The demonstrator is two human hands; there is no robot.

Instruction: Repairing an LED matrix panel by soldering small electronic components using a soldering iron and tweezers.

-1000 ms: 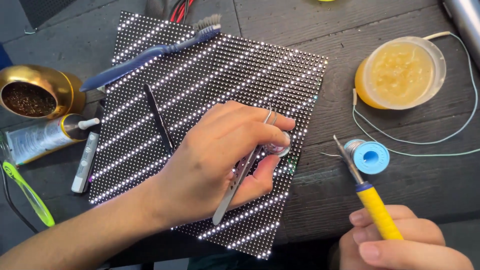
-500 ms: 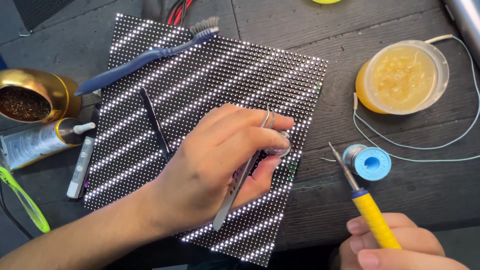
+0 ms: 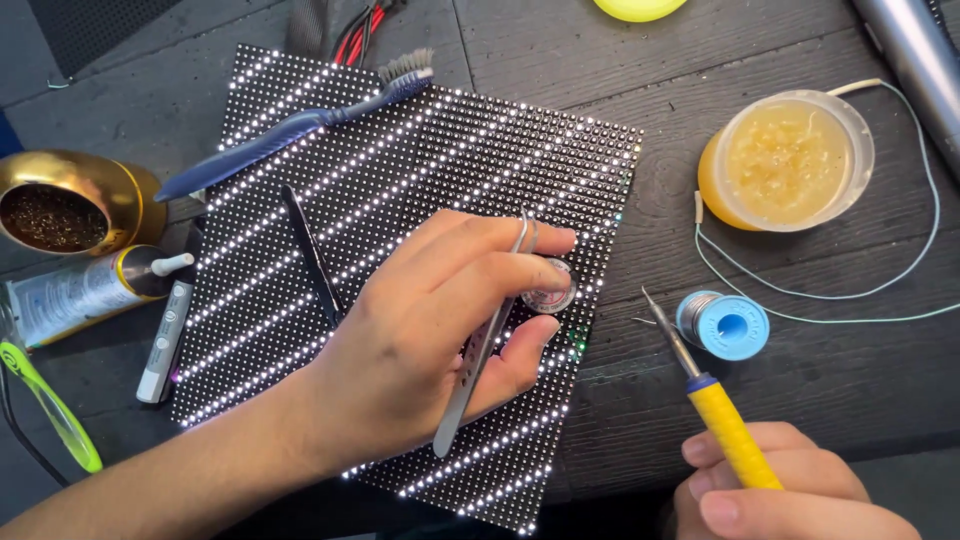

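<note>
— Tweezers (image 3: 478,350), where are they?
— Pinched between thumb and fingers of the left hand (image 3: 430,340), tips beside a small round tin (image 3: 549,290) on the lit panel (image 3: 400,270).
— And the right hand (image 3: 790,500)?
— Its fingers are closed around a yellow soldering iron (image 3: 715,400), tip near the blue solder spool (image 3: 725,325).

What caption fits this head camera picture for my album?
Left hand holds tweezers over a lit LED panel; right hand holds a yellow soldering iron.
</note>
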